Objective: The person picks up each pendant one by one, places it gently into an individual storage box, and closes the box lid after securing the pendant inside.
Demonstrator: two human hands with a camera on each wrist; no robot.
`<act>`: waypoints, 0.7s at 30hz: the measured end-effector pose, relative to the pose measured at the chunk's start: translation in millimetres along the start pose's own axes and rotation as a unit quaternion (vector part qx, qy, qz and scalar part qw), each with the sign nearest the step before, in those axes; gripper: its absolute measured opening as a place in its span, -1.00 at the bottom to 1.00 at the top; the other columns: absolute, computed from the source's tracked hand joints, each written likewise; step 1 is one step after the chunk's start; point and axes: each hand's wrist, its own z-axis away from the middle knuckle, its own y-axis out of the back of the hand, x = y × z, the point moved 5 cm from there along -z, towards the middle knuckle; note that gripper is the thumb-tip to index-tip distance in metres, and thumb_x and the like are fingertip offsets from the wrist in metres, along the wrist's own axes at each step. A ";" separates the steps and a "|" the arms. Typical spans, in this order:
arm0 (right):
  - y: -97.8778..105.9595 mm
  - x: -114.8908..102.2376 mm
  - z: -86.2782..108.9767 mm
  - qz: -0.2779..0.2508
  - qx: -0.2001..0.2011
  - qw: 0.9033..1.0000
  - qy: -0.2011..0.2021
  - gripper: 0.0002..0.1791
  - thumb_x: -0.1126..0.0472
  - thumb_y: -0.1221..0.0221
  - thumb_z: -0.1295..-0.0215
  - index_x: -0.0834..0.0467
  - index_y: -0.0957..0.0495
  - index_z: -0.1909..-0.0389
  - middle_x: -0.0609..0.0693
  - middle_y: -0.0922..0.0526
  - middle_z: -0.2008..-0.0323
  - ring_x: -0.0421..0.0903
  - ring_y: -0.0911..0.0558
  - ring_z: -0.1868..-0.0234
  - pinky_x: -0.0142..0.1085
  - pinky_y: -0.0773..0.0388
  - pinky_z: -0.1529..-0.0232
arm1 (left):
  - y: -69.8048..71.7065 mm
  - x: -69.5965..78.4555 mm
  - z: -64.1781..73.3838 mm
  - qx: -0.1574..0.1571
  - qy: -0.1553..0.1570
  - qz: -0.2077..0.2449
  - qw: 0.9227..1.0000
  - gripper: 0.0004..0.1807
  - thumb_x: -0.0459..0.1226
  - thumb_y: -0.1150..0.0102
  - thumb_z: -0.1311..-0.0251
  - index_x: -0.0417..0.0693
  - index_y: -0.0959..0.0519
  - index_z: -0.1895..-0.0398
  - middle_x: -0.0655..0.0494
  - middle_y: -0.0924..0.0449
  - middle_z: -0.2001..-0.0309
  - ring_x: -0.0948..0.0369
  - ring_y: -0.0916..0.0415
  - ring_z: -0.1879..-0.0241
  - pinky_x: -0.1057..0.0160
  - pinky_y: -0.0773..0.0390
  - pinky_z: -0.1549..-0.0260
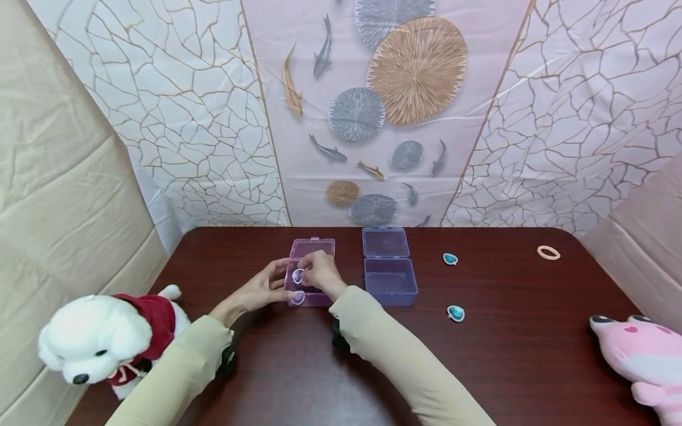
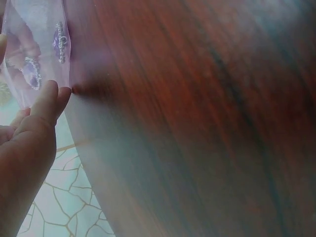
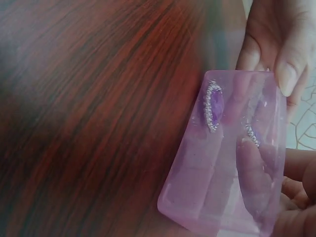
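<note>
A small clear pink box [image 1: 314,300] stands on the table with its lid raised at the back. My left hand [image 1: 258,289] grips its left side, thumb near the front corner. Inside the box are my right hand's fingers, and the right hand [image 1: 321,272] pinches a purple gem with a beaded silver-white rim [image 1: 297,276]. Another purple gem [image 1: 298,297] lies at the front left of the box; it shows through the wall in the right wrist view [image 3: 215,106]. The right fingertips are seen only through the pink plastic there.
An open blue-violet box [image 1: 391,284] stands to the right. Two teal gems [image 1: 450,259] [image 1: 455,313] and a beige ring [image 1: 549,252] lie farther right. A white plush dog [image 1: 101,334] sits at the left, a pink plush toy [image 1: 642,349] at the right edge.
</note>
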 end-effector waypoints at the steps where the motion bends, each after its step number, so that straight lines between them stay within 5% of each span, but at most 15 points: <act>1: -0.8 0.0 -0.1 0.009 0.002 1.000 -0.002 -0.81 0.56 -0.18 -0.05 0.35 -0.67 0.31 0.12 -0.65 0.49 -0.18 -0.57 0.56 -0.42 -0.64 0.52 | -0.3 -0.1 0.0 -0.001 -0.002 0.000 1.000 -0.10 -0.42 -0.25 -0.10 -0.29 0.10 -0.40 -0.32 0.07 -0.40 -0.24 -0.01 -0.37 -0.07 -0.18 -0.31; 10: -5.1 -2.3 -1.0 0.090 0.022 0.996 0.005 -0.77 0.52 -0.23 -0.01 0.23 -0.71 0.32 0.02 -0.67 0.52 -0.17 -0.53 0.41 -0.50 -0.55 0.42 | 0.1 0.5 0.6 0.007 0.000 -0.005 1.000 -0.09 -0.42 -0.26 -0.09 -0.28 0.09 -0.40 -0.33 0.03 -0.39 -0.24 -0.05 -0.36 -0.08 -0.19 -0.31; 21: -9.8 3.6 -2.4 0.073 0.014 0.997 -0.011 -0.78 0.50 -0.19 -0.06 0.25 -0.72 0.30 0.07 -0.73 0.40 -0.15 -0.58 0.37 -0.49 -0.59 0.40 | -0.2 -0.4 0.9 0.012 0.013 -0.006 1.000 -0.08 -0.40 -0.28 -0.08 -0.26 0.09 -0.41 -0.29 0.06 -0.41 -0.23 -0.03 -0.37 -0.08 -0.19 -0.31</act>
